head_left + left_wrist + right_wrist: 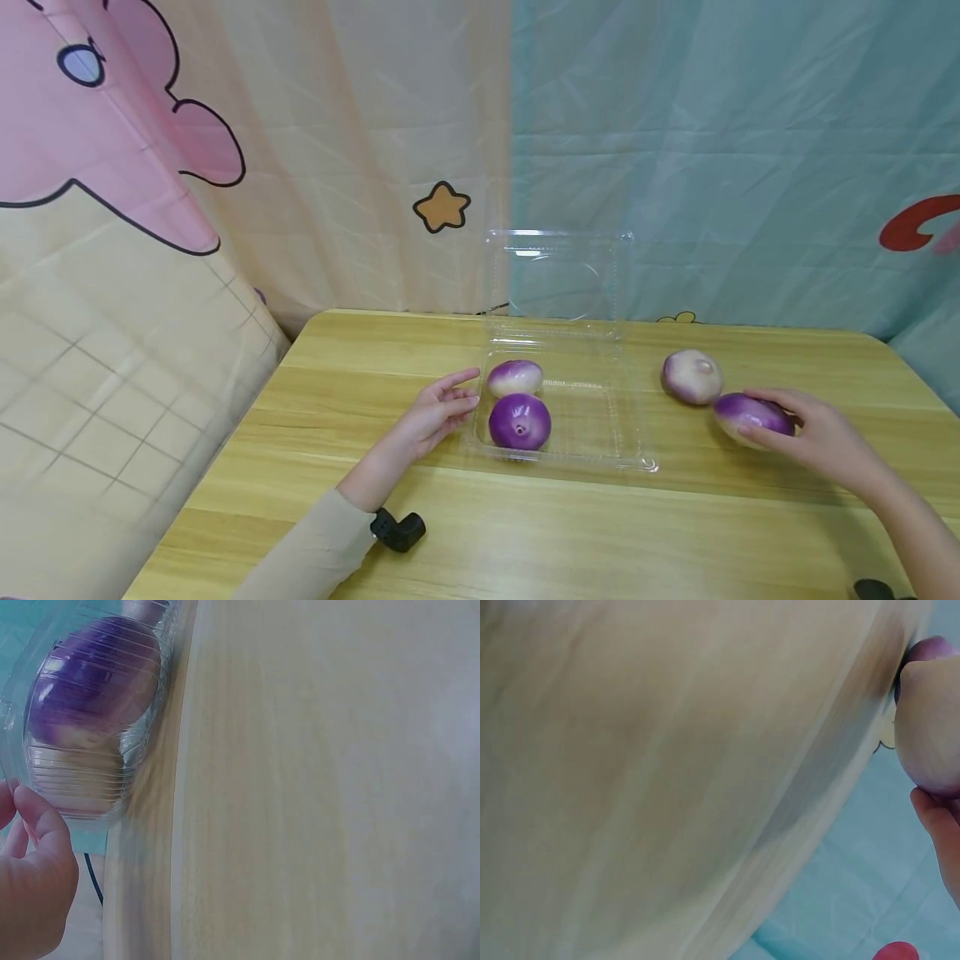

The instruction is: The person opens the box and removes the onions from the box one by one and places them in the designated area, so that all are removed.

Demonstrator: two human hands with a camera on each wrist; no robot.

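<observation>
A beige sleeve point(318, 542) shows; right grip point(825, 437) holds a glossy purple-white vegetable point(748, 414); left grip point(433, 417) is relaxed.

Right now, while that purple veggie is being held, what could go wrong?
The held purple vegetable looks smooth and rounded, so it might slip out of the right grip. The paler vegetable lies loose right beside it, so it could get bumped and roll away. The lid of the clear box stands up open, so a knock might make it flop down.
</observation>
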